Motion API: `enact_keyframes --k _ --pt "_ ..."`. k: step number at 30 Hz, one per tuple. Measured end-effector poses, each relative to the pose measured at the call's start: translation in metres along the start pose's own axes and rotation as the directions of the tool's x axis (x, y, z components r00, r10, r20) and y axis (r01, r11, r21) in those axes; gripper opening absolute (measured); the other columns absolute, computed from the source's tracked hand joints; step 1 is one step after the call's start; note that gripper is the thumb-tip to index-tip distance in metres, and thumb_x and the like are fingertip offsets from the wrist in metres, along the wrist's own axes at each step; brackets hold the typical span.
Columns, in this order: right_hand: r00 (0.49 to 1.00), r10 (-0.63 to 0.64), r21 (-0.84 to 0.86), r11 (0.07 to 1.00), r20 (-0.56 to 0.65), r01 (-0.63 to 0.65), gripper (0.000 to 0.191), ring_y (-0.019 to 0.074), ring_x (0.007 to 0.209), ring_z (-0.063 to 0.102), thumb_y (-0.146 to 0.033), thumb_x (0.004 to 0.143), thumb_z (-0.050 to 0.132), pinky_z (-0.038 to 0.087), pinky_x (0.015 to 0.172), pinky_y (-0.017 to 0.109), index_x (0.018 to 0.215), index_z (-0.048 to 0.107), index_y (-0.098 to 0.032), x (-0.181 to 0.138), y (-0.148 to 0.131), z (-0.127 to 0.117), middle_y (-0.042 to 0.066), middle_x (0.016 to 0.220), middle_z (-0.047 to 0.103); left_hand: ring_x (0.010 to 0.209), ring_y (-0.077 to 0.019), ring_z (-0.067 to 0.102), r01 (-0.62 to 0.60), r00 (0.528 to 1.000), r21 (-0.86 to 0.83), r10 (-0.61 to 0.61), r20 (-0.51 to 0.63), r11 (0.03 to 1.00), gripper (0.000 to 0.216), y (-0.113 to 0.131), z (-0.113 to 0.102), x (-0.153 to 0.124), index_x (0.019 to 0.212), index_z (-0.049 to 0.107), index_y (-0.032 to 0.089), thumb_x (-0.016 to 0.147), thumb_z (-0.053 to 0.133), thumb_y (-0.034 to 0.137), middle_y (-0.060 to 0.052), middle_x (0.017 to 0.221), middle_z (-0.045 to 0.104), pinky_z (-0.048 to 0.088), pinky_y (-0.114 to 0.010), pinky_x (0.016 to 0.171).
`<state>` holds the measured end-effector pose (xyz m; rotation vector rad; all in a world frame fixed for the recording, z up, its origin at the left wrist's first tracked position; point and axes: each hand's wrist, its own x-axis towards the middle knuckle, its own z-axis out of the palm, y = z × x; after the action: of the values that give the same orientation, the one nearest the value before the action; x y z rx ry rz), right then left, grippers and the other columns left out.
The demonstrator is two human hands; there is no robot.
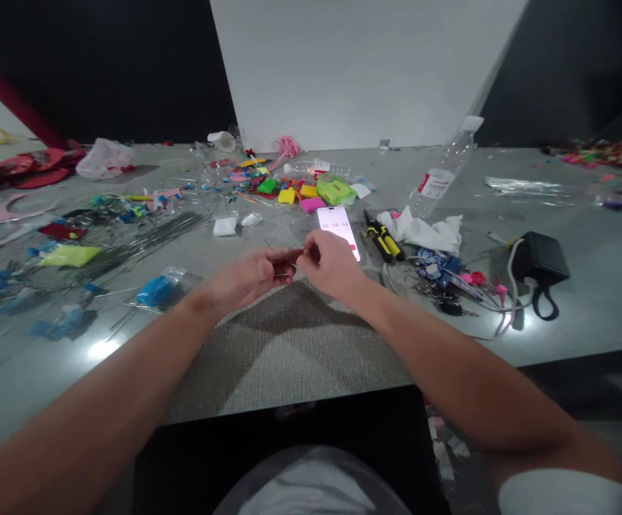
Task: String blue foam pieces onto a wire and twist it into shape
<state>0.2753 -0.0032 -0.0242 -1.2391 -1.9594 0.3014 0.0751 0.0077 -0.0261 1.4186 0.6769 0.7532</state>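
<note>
My left hand [249,275] and my right hand [332,261] meet over the middle of the table, fingertips against fingertips. Both are closed in a pinch. A thin, dark, wire-like strand seems to show at the left fingers, but blur hides what it is. Just beyond my right hand lies a phone [337,223] with a running timer on its screen. To the right of the phone are yellow-and-black pliers [383,237]. A blue clay packet [154,290] rests to the left of my left hand.
Bright clay packets [288,195] and small bits lie at the back. Thin metal wires [144,239] spread on the left. A plastic bottle [442,175], crumpled tissue [429,232], keys [450,306] and a black charger [541,257] with its cable stand right. The table's front edge [289,410] is near me.
</note>
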Motion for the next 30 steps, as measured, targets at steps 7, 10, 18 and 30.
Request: enact_keyframes --k 7,10,18,30 --pt "0.996 0.065 0.022 0.998 0.056 -0.066 0.009 0.0168 0.067 0.051 -0.022 0.082 0.056 0.036 0.063 0.030 0.077 0.048 -0.022 0.000 -0.002 0.005 0.002 0.073 0.060 0.064 -0.0133 0.053 -0.004 0.989 0.146 0.025 -0.148 0.989 0.028 -0.013 0.004 0.009 0.082 0.075 0.020 0.087 0.072 0.047 0.000 0.069 0.062 0.044 -0.025 0.062" --pt "0.995 0.066 0.040 0.997 0.075 -0.069 0.010 0.0167 0.068 0.051 -0.021 0.082 0.055 0.037 0.064 0.030 0.077 0.046 -0.022 0.000 -0.004 0.006 0.002 0.073 0.059 0.062 -0.0127 0.053 0.011 0.984 0.138 0.014 -0.180 0.990 0.034 -0.014 0.003 0.010 0.078 0.074 0.019 0.087 0.071 0.052 -0.001 0.067 0.061 0.043 -0.025 0.059" --pt "0.995 0.043 0.143 0.988 0.093 -0.056 0.004 0.0152 0.066 0.052 -0.021 0.084 0.054 0.040 0.065 0.030 0.081 0.052 -0.021 -0.001 -0.003 0.005 0.001 0.074 0.061 0.053 -0.0113 0.051 0.023 0.964 0.079 -0.001 -0.265 0.997 0.048 -0.010 0.003 0.008 0.074 0.071 0.018 0.092 0.061 0.061 -0.003 0.067 0.062 0.043 -0.027 0.051" --pt "0.990 0.079 0.265 0.958 0.119 -0.109 0.010 0.0134 0.067 0.060 -0.026 0.087 0.053 0.045 0.061 0.026 0.084 0.059 -0.019 -0.005 -0.012 0.000 0.001 0.077 0.067 0.053 -0.0113 0.053 0.030 0.941 0.185 0.035 -0.337 0.982 0.049 -0.002 0.009 0.006 0.071 0.070 0.016 0.090 0.062 0.060 -0.004 0.066 0.063 0.041 -0.025 0.049"
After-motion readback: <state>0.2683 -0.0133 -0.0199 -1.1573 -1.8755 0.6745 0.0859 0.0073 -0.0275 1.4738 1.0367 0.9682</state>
